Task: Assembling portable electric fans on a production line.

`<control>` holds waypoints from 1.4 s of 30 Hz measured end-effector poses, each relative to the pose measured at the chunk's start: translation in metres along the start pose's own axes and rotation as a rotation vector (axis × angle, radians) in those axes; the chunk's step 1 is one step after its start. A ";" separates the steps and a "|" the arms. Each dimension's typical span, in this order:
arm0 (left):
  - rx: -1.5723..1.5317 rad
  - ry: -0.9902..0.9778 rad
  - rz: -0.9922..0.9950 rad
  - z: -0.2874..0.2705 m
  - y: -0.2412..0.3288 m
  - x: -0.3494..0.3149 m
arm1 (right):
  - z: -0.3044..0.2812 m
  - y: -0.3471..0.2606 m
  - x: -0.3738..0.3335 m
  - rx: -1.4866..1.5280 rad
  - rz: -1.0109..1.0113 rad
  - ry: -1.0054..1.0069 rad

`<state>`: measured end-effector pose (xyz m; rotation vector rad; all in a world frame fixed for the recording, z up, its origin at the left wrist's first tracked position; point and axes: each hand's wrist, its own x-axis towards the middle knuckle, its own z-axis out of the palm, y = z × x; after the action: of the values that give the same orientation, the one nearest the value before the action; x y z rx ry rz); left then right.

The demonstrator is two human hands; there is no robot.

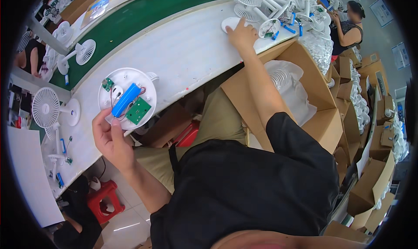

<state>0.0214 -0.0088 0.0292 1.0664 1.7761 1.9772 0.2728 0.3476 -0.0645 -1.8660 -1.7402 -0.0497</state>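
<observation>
"What have you got there?"
"A white base (126,76), left of centre in the frame. My left hand (113,138) pinches its lower edge, thumb on top, fingers at the side and underneath."
"What's on it?"
"A blue battery (126,100) lying aslant across the middle, a green board (138,111) to its lower right and a smaller board (108,84) at the upper left, with thin wires about them."
"And the other hand?"
"My right hand (244,34) is stretched to the upper centre, fingers spread at a white disc (227,24) on the bench (183,53). I can't tell whether they grip it or just rest there."
"What's near that hand?"
"Just to its right, an open round part (266,29) with a board in it; beyond, a heap of white fans (283,5) fills the upper right. Below that, a carton (314,59) stands open with a clear bag (300,88) inside."
"Farther off?"
"A green belt (126,20) runs across the upper left, a fan (45,106) stands at the left, and a red stool (106,202) is at the lower left. Someone (348,27) in a dark top is at the upper right."
</observation>
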 end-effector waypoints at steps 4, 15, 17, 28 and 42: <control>-0.069 0.036 -0.017 0.005 -0.001 -0.003 | 0.012 -0.010 -0.015 0.231 -0.211 0.159; -0.109 0.036 -0.011 0.024 0.010 -0.018 | -0.037 -0.033 -0.059 0.943 -0.249 -0.219; -0.097 0.019 -0.034 0.025 0.010 -0.017 | -0.028 -0.028 -0.061 0.839 -0.340 -0.209; -0.080 0.031 -0.003 0.046 0.014 -0.032 | -0.166 -0.059 -0.130 1.790 -0.258 -0.804; -0.388 0.060 -0.067 0.047 0.009 -0.052 | -0.176 -0.116 -0.168 1.527 -0.293 -0.865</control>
<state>0.0909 -0.0095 0.0192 0.8162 1.3521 2.2091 0.2027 0.1183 0.0581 -0.4317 -1.5744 1.6444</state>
